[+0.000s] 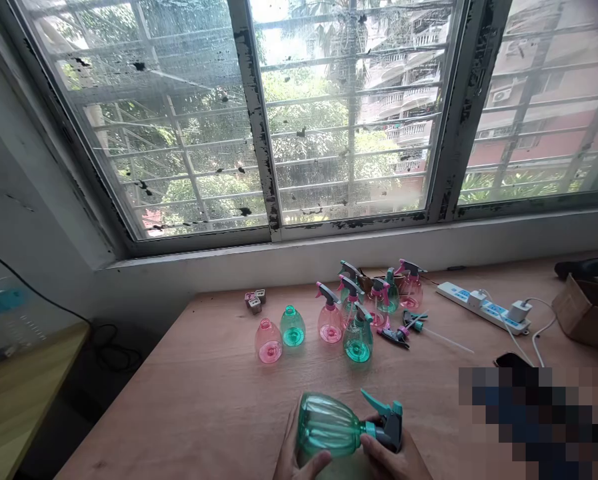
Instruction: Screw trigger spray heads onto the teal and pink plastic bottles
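A green see-through spray bottle (329, 423) lies on its side in the air above the table's near edge, its black and teal spray head pointing right. My left hand (299, 453) is wrapped round the bottle's base and lower side. At the neck, my right hand (391, 457) grips the collar of the spray head, thumb on the near side. Beyond the hands stand an open pink bottle (269, 343) and an open green bottle (293, 327), both without heads. Right of them, several pink and green bottles with spray heads stand in a group, a green one (358, 340) in front.
Loose spray heads (401, 330) lie right of the bottle group, one with a long clear tube. Farther right are a white power strip (483, 308) with plugs and cables, a dark phone (513, 361) and a cardboard box (586, 313). Small cubes (255, 301) sit at the back left.
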Available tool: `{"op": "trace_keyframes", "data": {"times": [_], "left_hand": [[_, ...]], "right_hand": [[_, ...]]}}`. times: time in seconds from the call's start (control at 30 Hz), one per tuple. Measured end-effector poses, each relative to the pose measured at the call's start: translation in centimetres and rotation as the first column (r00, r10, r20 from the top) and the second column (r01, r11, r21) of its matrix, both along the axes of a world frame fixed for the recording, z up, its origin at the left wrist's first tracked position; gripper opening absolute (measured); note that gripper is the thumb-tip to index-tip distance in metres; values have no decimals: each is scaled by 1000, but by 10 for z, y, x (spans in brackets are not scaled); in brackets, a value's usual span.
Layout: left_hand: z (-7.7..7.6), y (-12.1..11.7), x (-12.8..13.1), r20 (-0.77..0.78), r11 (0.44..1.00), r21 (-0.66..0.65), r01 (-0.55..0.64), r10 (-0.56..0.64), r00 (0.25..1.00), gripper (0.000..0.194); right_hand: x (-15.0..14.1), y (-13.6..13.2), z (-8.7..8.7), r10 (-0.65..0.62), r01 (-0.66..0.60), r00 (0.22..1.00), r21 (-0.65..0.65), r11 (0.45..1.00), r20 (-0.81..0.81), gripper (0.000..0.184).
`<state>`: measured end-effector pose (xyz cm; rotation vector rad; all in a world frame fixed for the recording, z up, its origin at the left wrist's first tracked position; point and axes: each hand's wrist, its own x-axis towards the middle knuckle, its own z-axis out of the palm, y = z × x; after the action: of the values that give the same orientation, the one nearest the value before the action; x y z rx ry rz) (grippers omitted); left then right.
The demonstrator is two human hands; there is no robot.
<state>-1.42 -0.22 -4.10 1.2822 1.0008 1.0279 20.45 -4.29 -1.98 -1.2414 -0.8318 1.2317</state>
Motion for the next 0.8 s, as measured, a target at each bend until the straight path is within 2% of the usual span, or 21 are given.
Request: {"op": "trace_keyframes", "data": {"times": [0.27, 0.5, 0.8], "left_hand": [[-7, 2, 3, 47, 999, 37, -5, 3, 999, 103], [-3, 2, 3, -35, 999, 4, -34, 34, 999, 100], [-5, 4, 4, -41, 999, 20, -49, 50, 998, 100]], "right_hand": [[0, 3, -10, -50, 50, 999, 37, 998, -9, 55], [1, -1, -7, -75, 72, 996, -58, 996, -48, 58], [-4, 1, -9, -95, 95, 993, -1, 995, -65, 57]]}}
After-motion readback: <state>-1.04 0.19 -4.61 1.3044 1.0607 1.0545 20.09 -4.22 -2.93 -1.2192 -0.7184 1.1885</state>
